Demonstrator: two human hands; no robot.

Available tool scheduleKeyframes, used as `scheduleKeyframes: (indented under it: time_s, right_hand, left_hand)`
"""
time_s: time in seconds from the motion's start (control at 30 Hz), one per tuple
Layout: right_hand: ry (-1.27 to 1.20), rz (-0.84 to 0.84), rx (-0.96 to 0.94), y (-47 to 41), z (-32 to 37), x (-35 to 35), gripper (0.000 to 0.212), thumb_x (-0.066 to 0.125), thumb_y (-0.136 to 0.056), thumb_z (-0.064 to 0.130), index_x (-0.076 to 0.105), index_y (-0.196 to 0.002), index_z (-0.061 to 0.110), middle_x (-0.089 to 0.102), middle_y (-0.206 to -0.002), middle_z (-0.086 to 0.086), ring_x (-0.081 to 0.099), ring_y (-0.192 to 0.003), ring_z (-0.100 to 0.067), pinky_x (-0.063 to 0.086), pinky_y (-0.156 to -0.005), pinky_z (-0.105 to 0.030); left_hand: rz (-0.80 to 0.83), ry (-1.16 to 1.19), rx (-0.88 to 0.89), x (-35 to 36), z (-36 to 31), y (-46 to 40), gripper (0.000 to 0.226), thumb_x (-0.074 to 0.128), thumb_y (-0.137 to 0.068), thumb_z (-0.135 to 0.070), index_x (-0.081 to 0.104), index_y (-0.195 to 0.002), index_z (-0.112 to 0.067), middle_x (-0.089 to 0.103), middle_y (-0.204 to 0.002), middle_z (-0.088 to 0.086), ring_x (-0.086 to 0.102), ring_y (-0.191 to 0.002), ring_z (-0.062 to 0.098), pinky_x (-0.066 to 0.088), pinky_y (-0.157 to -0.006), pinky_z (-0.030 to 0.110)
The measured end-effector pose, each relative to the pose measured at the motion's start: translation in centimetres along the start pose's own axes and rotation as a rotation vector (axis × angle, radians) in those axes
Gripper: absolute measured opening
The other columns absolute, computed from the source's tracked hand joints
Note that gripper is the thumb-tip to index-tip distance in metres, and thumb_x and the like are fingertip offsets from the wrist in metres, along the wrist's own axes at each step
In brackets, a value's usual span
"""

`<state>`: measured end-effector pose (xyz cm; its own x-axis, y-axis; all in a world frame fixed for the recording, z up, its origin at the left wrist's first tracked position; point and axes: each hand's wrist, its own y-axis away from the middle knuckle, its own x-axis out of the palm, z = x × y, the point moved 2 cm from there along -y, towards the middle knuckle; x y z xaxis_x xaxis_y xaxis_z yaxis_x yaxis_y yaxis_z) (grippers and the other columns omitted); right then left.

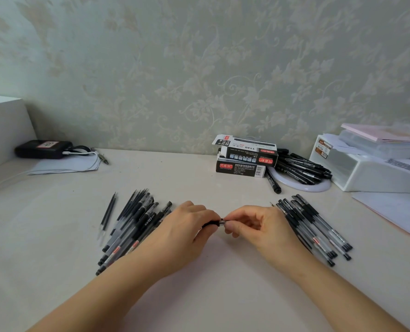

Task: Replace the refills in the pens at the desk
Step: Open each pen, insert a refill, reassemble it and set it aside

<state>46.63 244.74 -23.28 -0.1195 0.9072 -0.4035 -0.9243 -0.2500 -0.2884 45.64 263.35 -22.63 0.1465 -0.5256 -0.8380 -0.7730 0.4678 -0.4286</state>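
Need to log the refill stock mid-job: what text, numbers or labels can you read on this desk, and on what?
"1120": upper black pen box, printed twice, upside down.
"24", handwritten, seen inverted: tag on the black device.
"0.7", roughly: a pen barrel in the left pen pile; blurred, uncertain.
Red brand patches and barcode on the lower pen box: too small.
Orange labels on the white storage box: too blurred.

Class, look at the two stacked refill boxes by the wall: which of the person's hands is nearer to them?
Right. The right hand lies almost directly in front of the refill boxes; the left hand sits farther to their left, beside the left pile of pens.
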Motion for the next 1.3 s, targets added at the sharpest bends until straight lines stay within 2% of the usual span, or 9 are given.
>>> scheduleKeyframes:
  time_s: [0.13, 0.27, 0.33, 0.5, 0.6, 0.73, 0.9, 1.1, 1.3]
  right_hand:
    - [0.051, 0.029, -0.009, -0.02, -0.02, -0.03, 0.006, 0.071, -0.087, 0.031, 0.076, -0.083, 0.029, 0.074, -0.074, 0.005, 0.068, -0.070, -0.012, 0.055, -0.070, -0.025]
    - [0.159, 0.036, -0.003, 0.16, 0.18, 0.08, 0.038, 0.056, -0.086, 0.056, 0.072, -0.075, 0.024, 0.072, -0.067, 0.004, 0.066, -0.064, -0.012, 0.055, -0.069, -0.033]
    - [0.174, 0.027, -0.002, 0.15, 0.22, 0.04, 0.044, 0.053, -0.086, 0.058, 0.073, -0.072, 0.021, 0.071, -0.067, 0.007, 0.063, -0.060, -0.006, 0.052, -0.066, -0.026]
    - [0.174, 0.020, -0.031, -0.03, 0.11, 0.01, 0.003, 0.073, -0.086, 0.033, 0.070, -0.085, 0.032, 0.066, -0.075, 0.017, 0.051, -0.060, 0.000, 0.040, -0.058, -0.013]
    - [0.197, 0.033, -0.065, 0.03, 0.22, 0.05, 0.011, 0.066, -0.092, 0.031, 0.068, -0.081, 0.028, 0.067, -0.072, 0.011, 0.053, -0.061, 0.001, 0.040, -0.058, -0.014]
    - [0.210, 0.004, -0.069, -0.01, 0.26, -0.04, 0.033, 0.053, -0.092, 0.050, 0.067, -0.074, 0.026, 0.067, -0.067, 0.008, 0.053, -0.058, 0.001, 0.038, -0.057, -0.013]
    - [0.171, -0.003, -0.081, -0.08, 0.12, -0.12, 0.009, 0.066, -0.090, 0.039, 0.068, -0.086, 0.031, 0.068, -0.079, 0.011, 0.054, -0.063, -0.010, 0.040, -0.057, -0.013]
    - [0.192, 0.030, -0.092, 0.02, 0.00, -0.04, 0.033, 0.053, -0.095, 0.049, 0.064, -0.076, 0.024, 0.066, -0.069, 0.007, 0.054, -0.061, 0.000, 0.041, -0.060, -0.016]
    - [0.207, 0.010, -0.106, -0.07, 0.25, -0.03, 0.010, 0.061, -0.094, 0.034, 0.065, -0.086, 0.030, 0.067, -0.077, 0.011, 0.053, -0.062, -0.001, 0.038, -0.057, -0.012]
  left_hand:
    - [-0.018, 0.027, -0.003, -0.36, -0.11, -0.05, 0.016, 0.052, -0.097, -0.029, 0.064, -0.108, -0.031, 0.056, -0.084, -0.016, 0.049, -0.072, 0.004, 0.042, -0.066, 0.024]
    - [-0.006, 0.024, 0.012, -0.34, -0.38, 0.03, 0.017, 0.053, -0.096, -0.031, 0.063, -0.109, -0.035, 0.048, -0.082, -0.020, 0.047, -0.069, 0.004, 0.044, -0.063, 0.028]
    - [-0.011, 0.019, 0.001, -0.32, -0.41, 0.06, 0.018, 0.053, -0.096, -0.032, 0.063, -0.110, -0.035, 0.048, -0.083, -0.020, 0.047, -0.070, 0.006, 0.046, -0.065, 0.031]
    - [-0.049, 0.039, -0.035, -0.60, -0.22, 0.11, 0.016, 0.057, -0.095, -0.030, 0.065, -0.108, -0.032, 0.054, -0.084, -0.018, 0.048, -0.065, 0.001, 0.044, -0.064, 0.024]
    - [-0.036, 0.064, -0.016, -0.58, -0.38, 0.12, 0.016, 0.058, -0.095, -0.028, 0.066, -0.108, -0.030, 0.054, -0.084, -0.017, 0.049, -0.068, 0.001, 0.040, -0.064, 0.018]
    - [-0.042, 0.094, 0.004, -0.55, -0.64, 0.05, 0.017, 0.056, -0.096, -0.027, 0.066, -0.109, -0.029, 0.058, -0.084, -0.012, 0.055, -0.069, 0.012, 0.042, -0.063, 0.020]
    - [-0.079, 0.095, -0.010, -0.64, -0.54, 0.09, 0.020, 0.050, -0.097, -0.024, 0.066, -0.110, -0.027, 0.058, -0.081, -0.009, 0.054, -0.071, 0.011, 0.040, -0.061, 0.018]
    - [-0.065, 0.068, 0.025, -0.82, -0.73, 0.01, 0.017, 0.053, -0.097, -0.025, 0.066, -0.108, -0.027, 0.057, -0.080, -0.009, 0.051, -0.072, 0.010, 0.042, -0.063, 0.024]
    - [-0.086, 0.064, -0.022, -0.79, -0.54, 0.15, 0.013, 0.055, -0.096, -0.032, 0.065, -0.105, -0.034, 0.058, -0.084, -0.013, 0.056, -0.070, 0.010, 0.047, -0.065, 0.035]
